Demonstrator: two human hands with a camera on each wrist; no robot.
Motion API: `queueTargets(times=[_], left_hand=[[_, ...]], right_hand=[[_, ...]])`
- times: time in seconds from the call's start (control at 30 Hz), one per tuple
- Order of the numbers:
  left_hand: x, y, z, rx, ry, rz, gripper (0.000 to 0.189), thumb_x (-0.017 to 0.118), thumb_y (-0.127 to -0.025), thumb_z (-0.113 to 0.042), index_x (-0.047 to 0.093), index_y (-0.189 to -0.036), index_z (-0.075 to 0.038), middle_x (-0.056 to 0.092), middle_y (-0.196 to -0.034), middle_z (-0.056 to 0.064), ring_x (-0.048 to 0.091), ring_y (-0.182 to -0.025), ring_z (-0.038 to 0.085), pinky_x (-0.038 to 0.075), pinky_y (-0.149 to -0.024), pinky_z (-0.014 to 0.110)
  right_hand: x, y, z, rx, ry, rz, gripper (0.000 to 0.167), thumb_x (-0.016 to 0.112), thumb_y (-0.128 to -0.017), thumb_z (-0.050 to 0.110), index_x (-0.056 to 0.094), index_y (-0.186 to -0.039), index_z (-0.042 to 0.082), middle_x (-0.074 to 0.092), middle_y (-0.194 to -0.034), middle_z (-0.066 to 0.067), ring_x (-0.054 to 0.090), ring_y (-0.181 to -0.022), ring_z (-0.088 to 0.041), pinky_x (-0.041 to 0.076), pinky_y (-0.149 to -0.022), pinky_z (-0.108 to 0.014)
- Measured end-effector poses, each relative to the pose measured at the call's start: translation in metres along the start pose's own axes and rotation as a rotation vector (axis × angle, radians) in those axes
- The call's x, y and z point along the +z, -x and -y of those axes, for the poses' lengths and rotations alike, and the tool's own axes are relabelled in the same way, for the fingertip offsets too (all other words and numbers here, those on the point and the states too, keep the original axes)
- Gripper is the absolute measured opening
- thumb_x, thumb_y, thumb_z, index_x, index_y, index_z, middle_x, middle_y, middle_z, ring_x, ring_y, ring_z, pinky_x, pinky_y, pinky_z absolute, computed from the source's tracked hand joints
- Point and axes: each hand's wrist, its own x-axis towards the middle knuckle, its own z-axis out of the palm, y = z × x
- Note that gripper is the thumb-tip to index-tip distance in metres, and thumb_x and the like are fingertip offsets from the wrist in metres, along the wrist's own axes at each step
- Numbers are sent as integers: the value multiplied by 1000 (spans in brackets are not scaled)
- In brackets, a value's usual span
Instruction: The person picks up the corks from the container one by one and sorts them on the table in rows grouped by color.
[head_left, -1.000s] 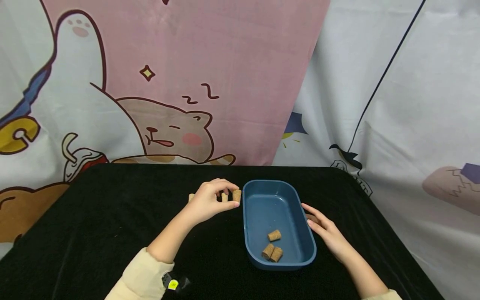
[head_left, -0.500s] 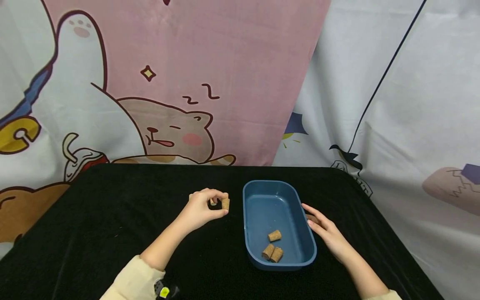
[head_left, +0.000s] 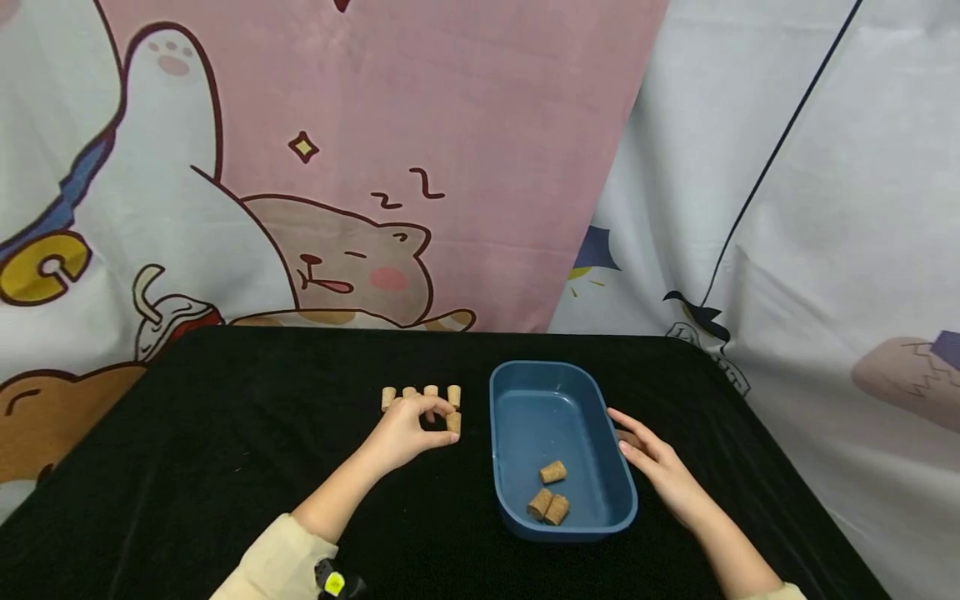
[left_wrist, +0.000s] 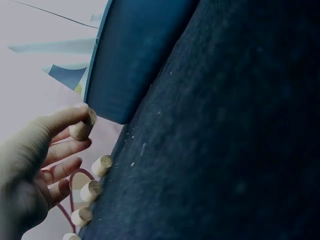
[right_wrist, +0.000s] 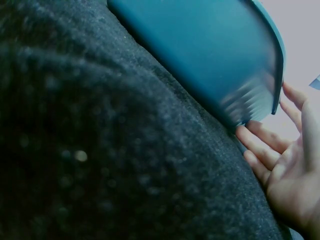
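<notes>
My left hand (head_left: 405,429) pinches a cork (head_left: 453,422) between thumb and forefinger. Right behind that cork stands a row of several upright corks (head_left: 453,395), partly covered by the hand in the head view. In the left wrist view the held cork (left_wrist: 80,130) is tilted, with the other fingers loosely spread beside the row (left_wrist: 91,191). My right hand (head_left: 663,467) touches the right side of a blue rectangular tub (head_left: 502,450), its fingers extended along the wall, as the right wrist view also shows for the hand (right_wrist: 285,160).
Several corks (head_left: 553,472) lie on their sides in the near end of the tub. Black cloth (head_left: 225,467) covers the table. A printed curtain (head_left: 510,167) hangs behind the table's far edge.
My left hand has moved left from beside the tub and then toward me, still pinching a cork. More of the upright row now shows behind it. The right hand stays at the tub.
</notes>
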Motion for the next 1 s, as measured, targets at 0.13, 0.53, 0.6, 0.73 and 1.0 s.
queueTargets(times=[0.13,0.53,0.6,0.73,1.0], left_hand=[[5,0,5,-21,14,22,31,78,-80,-25,68,-108,-14,63,-100,-4,55,-87,15,47,-69,30],[13,0,12,-74,5,35,31,78,-80,-25,68,-108,-15,64,-103,-1,54,-86,14,47,-68,32],[15,0,13,-73,-2,39,31,78,-80,-25,68,-107,-15,63,-103,-1,54,-85,13,46,-68,31],[17,0,15,-62,-22,36,30,78,-80,-25,68,-107,-15,63,-100,-3,53,-84,12,46,-67,29],[20,1,15,-45,-55,21,29,78,-80,-24,68,-106,-15,62,-98,-4,52,-82,11,46,-65,28]], right_hand=[[-1,0,-1,-10,-6,3,49,36,-104,13,23,-150,5,38,-137,-36,58,-110,-11,49,-86,-35],[0,-1,2,23,14,-11,49,37,-104,16,23,-151,6,38,-137,-35,58,-109,-11,50,-85,-36],[0,-1,2,17,17,-9,49,37,-104,16,23,-151,6,39,-137,-35,58,-109,-11,49,-85,-36],[0,-1,2,9,18,-6,49,37,-104,15,23,-151,6,39,-137,-35,58,-109,-11,49,-85,-36],[0,0,2,23,8,-10,50,37,-104,16,23,-151,7,37,-139,-35,58,-109,-9,49,-86,-35]])
